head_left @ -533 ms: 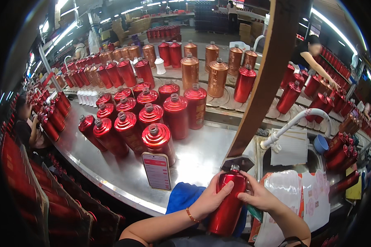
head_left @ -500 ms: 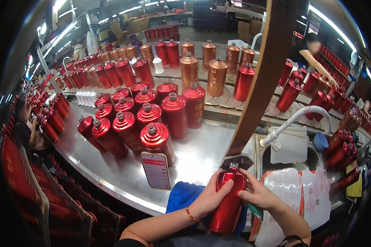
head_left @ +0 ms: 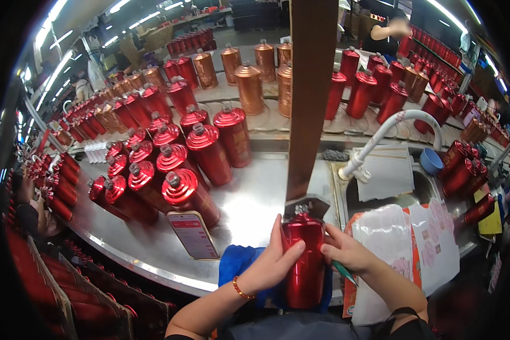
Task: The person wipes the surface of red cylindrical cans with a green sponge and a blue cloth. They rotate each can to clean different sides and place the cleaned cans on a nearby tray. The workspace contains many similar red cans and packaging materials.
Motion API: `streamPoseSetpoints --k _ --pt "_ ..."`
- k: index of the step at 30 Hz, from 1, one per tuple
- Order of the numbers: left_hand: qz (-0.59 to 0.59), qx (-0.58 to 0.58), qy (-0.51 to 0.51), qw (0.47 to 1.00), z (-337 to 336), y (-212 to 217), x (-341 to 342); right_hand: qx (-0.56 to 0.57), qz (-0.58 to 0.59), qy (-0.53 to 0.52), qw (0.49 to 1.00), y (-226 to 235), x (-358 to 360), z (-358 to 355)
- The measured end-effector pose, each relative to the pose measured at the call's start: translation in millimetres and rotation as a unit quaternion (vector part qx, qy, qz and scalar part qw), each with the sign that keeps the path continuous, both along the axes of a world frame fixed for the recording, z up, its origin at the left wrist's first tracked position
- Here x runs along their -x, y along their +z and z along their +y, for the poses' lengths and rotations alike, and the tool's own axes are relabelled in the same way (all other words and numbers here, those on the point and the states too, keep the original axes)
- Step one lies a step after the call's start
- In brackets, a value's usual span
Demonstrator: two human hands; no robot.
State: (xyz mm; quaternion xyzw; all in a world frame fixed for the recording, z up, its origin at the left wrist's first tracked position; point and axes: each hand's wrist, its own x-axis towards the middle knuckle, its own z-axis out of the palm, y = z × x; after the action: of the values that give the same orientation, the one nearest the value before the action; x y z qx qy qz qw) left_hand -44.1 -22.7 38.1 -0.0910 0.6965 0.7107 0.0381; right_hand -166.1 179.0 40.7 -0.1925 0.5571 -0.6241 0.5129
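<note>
A glossy red bottle [head_left: 304,266] with a short clear neck stands close in front of me, tilted slightly. My left hand [head_left: 272,258] wraps its left side, thumb across the front. On the other side, the fingertips of my right hand [head_left: 348,250] touch the bottle near its shoulder. A slim green pointed tool [head_left: 344,272] sticks out below the right hand's fingers; its exact kind is unclear. Blue cloth [head_left: 235,262] lies beside and partly behind the bottle. More red bottles [head_left: 187,195] stand grouped to the left on the metal table.
A phone [head_left: 193,236] leans against the nearest grouped bottle. A brown post [head_left: 309,102] rises ahead. At right are a sink with a white curved tap [head_left: 374,139], a blue bowl [head_left: 431,161] and printed sheets [head_left: 382,243]. Beyond runs a conveyor with red and copper bottles; people work nearby.
My view has turned to the right, so the grouped bottles and phone sit further left. The bottle in my hands is more upright. Across the line, a person's arm has drawn back and up.
</note>
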Motion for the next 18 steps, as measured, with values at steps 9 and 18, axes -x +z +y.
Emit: streamPoseSetpoints --k 9,18 --pt "0.051 0.044 -0.002 0.998 7.2 4.9 3.8 0.002 -0.034 0.003 0.999 -6.7 -2.1 6.1" --pt "0.092 0.202 0.034 0.975 8.0 -5.5 15.6 0.005 -0.02 -0.038 0.999 -3.4 4.4 -8.4"
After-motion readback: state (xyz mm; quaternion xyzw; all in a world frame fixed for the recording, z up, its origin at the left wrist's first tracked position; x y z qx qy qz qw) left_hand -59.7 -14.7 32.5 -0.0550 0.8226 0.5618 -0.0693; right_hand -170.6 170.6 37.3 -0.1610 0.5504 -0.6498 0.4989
